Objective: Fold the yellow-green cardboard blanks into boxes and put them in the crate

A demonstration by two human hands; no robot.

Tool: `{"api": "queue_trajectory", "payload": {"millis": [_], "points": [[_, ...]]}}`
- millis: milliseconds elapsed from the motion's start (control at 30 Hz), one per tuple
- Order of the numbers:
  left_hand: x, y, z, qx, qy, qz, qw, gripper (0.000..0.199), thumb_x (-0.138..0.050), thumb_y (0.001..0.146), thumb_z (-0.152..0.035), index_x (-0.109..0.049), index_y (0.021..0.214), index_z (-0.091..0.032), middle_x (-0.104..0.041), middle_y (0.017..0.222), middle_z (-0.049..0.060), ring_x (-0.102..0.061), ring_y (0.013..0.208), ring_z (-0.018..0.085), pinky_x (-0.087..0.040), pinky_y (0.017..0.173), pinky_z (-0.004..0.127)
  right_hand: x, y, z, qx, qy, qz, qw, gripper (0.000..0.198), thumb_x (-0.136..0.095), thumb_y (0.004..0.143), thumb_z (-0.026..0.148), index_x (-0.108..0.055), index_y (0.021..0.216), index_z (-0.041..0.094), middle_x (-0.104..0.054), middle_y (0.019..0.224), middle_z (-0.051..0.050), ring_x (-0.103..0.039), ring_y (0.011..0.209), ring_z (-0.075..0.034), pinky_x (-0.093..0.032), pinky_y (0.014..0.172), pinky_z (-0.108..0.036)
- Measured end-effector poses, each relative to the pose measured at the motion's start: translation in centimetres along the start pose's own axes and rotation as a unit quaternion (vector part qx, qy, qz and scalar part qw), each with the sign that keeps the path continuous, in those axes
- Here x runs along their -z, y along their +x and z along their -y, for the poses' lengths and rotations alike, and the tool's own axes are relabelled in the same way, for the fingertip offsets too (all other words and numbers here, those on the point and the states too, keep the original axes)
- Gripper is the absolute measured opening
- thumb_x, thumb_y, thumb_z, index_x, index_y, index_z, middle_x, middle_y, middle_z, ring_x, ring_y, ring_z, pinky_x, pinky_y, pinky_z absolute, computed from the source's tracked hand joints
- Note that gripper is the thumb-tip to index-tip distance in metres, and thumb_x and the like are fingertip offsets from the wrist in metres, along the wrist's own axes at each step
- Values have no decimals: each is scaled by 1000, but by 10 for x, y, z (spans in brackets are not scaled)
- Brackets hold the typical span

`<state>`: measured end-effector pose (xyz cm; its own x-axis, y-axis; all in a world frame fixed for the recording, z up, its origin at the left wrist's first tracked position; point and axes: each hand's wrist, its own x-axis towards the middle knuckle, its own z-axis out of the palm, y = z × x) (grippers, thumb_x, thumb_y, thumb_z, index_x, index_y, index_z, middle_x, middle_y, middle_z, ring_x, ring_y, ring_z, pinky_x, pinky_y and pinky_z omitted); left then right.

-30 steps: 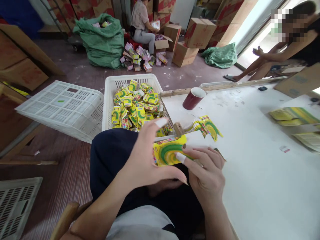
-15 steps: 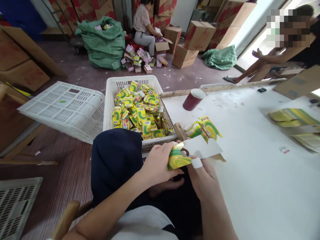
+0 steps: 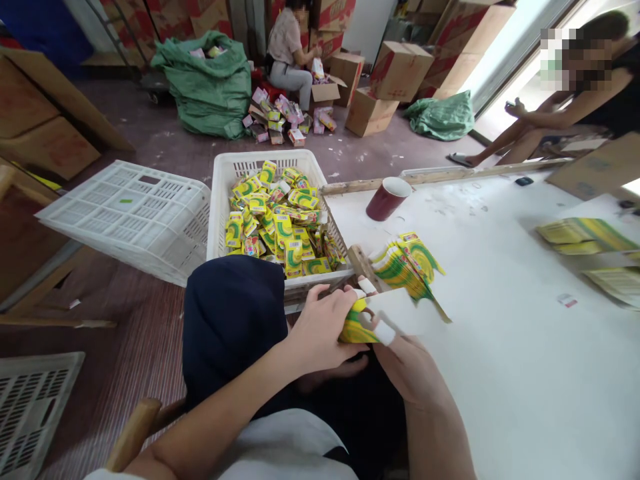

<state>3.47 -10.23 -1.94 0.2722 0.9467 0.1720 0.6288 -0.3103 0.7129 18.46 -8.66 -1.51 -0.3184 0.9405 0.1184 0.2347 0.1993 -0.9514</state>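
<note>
Between my two hands is a yellow-green printed carton [image 3: 361, 327], partly folded, its white inner flap sticking out to the right. My left hand [image 3: 320, 328] closes round its left end, fingers over the top edge. My right hand [image 3: 407, 367] pinches its right side with the thumb, which has a white wrap on it. Just beyond lies a fanned stack of flat cartons [image 3: 407, 267] in the same print, by a wooden block [image 3: 361, 262]. A white crate [image 3: 218, 213] full of small yellow-green boxes [image 3: 284, 228] stands ahead on the left.
A maroon cup [image 3: 386, 201] stands on the white table [image 3: 510, 373]. More flat cartons [image 3: 575, 233] lie at the right. An upturned white crate [image 3: 125, 213] is at the left. Two people sit beyond, near a green sack [image 3: 205, 87] and cardboard boxes [image 3: 373, 110].
The carton has tilted and shifted slightly right in my hands. My right thumb has come lower and inward, and more of the flat stack shows. The seated person at the back raised a white packet.
</note>
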Motion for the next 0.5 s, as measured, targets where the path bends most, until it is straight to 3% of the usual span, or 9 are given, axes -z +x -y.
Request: {"api": "queue_trajectory", "payload": {"millis": [100, 167, 367, 500], "points": [[0, -2, -2, 26, -15, 15, 999, 39, -68, 74, -29, -49, 107, -21, -65, 107, 9, -62, 100, 29, -46, 93, 46, -9, 0, -6, -99, 186, 61, 976, 54, -56, 88, 56, -58, 134, 26, -74, 113, -9, -62, 118, -29, -49, 102, -53], [-2, -3, -2, 44, -22, 24, 999, 38, -66, 74, -31, -48, 106, -22, -63, 104, 9, -62, 96, 29, -50, 83, 43, -13, 0, -8, -126, 251, 55, 958, 60, -57, 86, 60, -58, 134, 24, -73, 116, -10, -61, 119, -31, -45, 105, -54], [-12, -3, 1, 40, -87, -11, 995, 58, -67, 73, -33, -38, 120, -18, -53, 117, 13, -60, 103, 30, -51, 86, 44, -14, 2, -10, -118, 252, 18, 960, 60, -39, 93, 63, -58, 135, 24, -75, 111, -10, -66, 114, -30, -46, 106, -49], [-13, -2, 2, 4, -116, -12, 993, 41, -66, 74, -27, -45, 109, -22, -49, 114, 8, -57, 103, 24, -52, 87, 39, -14, 2, -12, -111, 243, 14, 964, 59, -32, 95, 61, -57, 136, 25, -75, 109, -9, -66, 113, -28, -45, 107, -48]]}}
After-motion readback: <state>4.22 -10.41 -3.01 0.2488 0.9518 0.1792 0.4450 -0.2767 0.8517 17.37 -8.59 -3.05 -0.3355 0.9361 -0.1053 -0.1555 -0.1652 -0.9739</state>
